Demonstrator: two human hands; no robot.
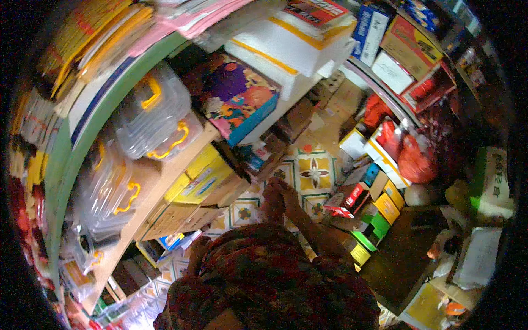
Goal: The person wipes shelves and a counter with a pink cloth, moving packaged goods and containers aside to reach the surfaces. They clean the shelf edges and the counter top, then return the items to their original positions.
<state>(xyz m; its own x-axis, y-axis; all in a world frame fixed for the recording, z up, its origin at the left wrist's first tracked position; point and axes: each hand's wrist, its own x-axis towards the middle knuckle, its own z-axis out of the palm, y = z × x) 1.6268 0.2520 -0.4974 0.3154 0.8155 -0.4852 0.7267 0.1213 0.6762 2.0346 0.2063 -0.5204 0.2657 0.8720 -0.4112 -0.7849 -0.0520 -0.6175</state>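
My left hand [272,197] and my right hand [288,196] are close together in front of my body, over the patterned tile floor [314,169]. Both are dark and blurred, so whether they touch or hold anything cannot be told. My right forearm reaches in from the lower right. Just beyond the hands lies a dark open box [264,156] with small packs. To their left are yellow cartons [200,175] under a wooden shelf board. Right of them sits a red box [357,196] among small cartons.
Clear plastic bins with yellow handles [152,111] fill the left shelf. A colourful printed box [241,97] and white boxes [288,41] stand ahead. Red plastic bags [416,159], green and yellow boxes [375,227] and a brown cardboard surface [402,251] lie at the right.
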